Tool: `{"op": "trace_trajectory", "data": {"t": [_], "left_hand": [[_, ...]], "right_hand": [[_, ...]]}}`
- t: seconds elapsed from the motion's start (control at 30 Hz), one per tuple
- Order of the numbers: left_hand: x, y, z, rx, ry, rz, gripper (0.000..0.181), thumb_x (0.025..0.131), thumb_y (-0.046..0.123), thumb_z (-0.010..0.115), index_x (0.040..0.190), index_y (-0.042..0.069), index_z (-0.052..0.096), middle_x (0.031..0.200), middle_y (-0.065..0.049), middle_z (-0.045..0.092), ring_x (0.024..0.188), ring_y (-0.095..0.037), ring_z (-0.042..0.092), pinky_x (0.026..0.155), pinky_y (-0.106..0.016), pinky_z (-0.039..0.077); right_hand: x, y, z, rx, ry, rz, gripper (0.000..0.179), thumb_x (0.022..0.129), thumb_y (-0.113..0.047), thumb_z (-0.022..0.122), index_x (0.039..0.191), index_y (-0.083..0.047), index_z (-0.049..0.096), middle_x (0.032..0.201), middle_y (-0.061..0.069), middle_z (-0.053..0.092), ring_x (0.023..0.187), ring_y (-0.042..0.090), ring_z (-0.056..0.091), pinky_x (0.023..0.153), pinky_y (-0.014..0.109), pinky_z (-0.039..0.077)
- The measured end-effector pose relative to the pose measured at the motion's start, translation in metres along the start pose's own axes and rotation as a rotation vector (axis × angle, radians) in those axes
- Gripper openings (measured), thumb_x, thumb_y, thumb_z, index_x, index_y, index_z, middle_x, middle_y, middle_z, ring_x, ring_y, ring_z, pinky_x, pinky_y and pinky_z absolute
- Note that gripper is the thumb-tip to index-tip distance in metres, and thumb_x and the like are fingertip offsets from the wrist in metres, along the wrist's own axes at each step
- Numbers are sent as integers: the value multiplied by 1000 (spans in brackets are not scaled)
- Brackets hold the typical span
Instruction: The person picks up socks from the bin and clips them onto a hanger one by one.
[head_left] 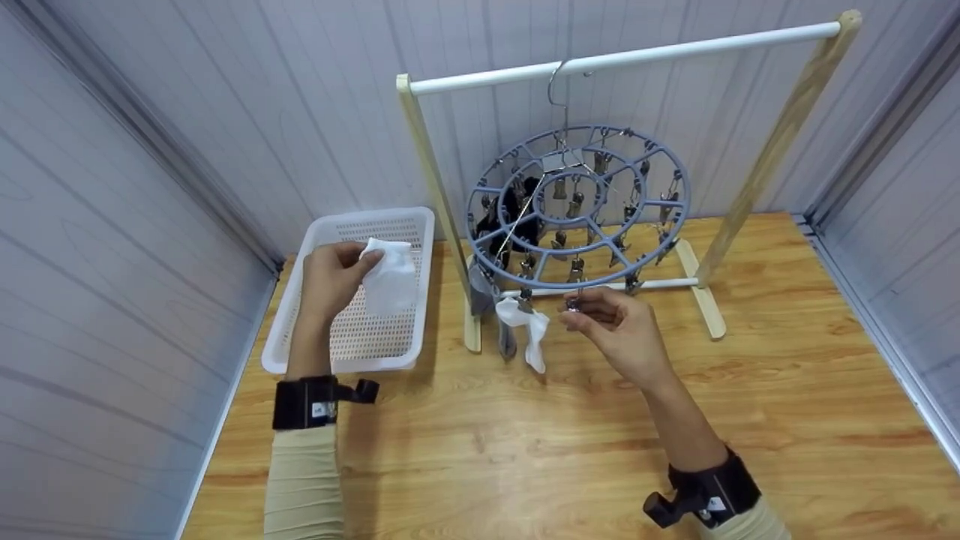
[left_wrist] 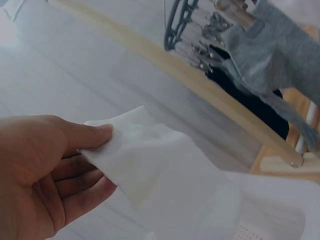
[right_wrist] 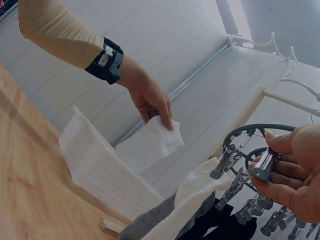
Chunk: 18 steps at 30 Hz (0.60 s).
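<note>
My left hand (head_left: 336, 279) pinches a white sock (head_left: 391, 277) by its ribbed cuff, between thumb and fingers. The sock hangs over the white plastic basket (head_left: 424, 300). At the front of the round grey hanger (head_left: 564, 285), my right hand (head_left: 619, 330) grips a metal clip (right_wrist: 265, 165) between thumb and fingers. Just left of that hand, another white sock (head_left: 536, 337) hangs from a clip. Grey socks (left_wrist: 280, 55) hang beside it, and black fabric (head_left: 517, 217) hangs farther back on the hanger.
A wooden stand (head_left: 421, 142) with a white rail (head_left: 637, 56) carries the hanger by its hook. Several unused clips dangle around the rings. The stand's feet (head_left: 701, 292) rest on the wood-grain surface (head_left: 480, 450), with pale panel walls behind and at both sides.
</note>
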<state>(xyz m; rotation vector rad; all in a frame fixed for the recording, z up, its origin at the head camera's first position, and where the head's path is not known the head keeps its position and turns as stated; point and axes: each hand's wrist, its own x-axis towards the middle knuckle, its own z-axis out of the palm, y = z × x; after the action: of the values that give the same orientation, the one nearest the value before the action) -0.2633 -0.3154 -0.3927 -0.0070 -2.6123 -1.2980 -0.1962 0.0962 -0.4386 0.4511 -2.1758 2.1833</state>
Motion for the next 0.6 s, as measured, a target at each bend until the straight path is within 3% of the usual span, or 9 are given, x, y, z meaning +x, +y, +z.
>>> {"op": "trace_trajectory", "data": {"t": [0.2,0.33,0.6], "left_hand": [[-13,19,1,-15,24,65,20,100,21,77,106,3,83,81,-10,75,62,-12,54,54,-19,41],[-20,29,2,-62,24,88,22,100,22,77,106,1,82,86,-11,77,66,-12,60,57,-19,45],[-40,47,16,-139,48,118,20,98,18,80,105,0,82,90,-12,79,69,-19,68,59,-19,53]], "right_hand": [[0,1,0,5,-6,-3,25,95,-8,80,118,0,75,108,22,76,96,27,76,85,42,63],[1,2,0,7,-12,-15,24,96,-7,79,118,1,74,109,27,74,96,27,76,85,43,63],[0,2,0,-5,-8,-28,24,96,-4,78,119,2,74,106,16,77,96,26,76,85,46,63]]}}
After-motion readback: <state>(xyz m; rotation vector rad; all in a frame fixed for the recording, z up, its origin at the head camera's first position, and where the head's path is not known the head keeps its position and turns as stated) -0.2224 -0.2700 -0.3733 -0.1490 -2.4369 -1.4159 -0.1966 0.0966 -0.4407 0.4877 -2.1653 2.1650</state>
